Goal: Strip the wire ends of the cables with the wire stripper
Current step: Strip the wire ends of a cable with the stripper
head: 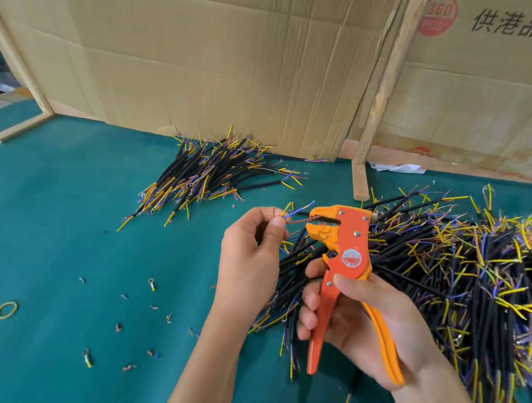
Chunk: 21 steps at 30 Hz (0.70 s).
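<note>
My right hand point(354, 316) grips the handles of an orange wire stripper point(349, 245), jaws pointing left. My left hand point(252, 250) pinches a cable by its coloured wire ends point(295, 213), blue, yellow and brown. The brown wire reaches into the stripper's jaws. The black part of that cable is hidden behind my left hand. A large heap of black cables point(456, 278) lies on the right of the green table. A smaller pile of cables point(207, 174) lies further back in the middle.
Cardboard sheets point(209, 53) and a wooden post point(379, 98) stand as a wall behind the table. Bits of stripped insulation and a ring terminal point(151, 284) lie scattered at the front left, beside a yellow rubber band point(6, 309).
</note>
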{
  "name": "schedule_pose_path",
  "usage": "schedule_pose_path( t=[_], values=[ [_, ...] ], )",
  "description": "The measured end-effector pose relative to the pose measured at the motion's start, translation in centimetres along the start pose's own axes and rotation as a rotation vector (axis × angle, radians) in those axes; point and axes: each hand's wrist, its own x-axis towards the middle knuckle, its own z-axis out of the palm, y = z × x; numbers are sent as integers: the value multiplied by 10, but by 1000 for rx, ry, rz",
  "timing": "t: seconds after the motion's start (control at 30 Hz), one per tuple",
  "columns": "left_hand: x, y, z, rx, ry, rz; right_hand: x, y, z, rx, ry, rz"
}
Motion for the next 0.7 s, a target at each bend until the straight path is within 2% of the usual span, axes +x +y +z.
schedule_pose_path(
  t=[0.13,0.2,0.4,0.5,0.7],
  values=[
    [-1,1,0,1,-26,-1,-1,0,0,-54,1,14],
    [-1,0,1,4,-36,-1,-1,0,1,-160,53,15],
    [0,0,1,8,-22,18,-1,2,7,-180,190,-30],
    [0,0,1,2,-24,12,2,4,16,-84,126,1],
    [0,2,-1,-55,-17,-4,4,10,29,-8,173,-47]
  ],
)
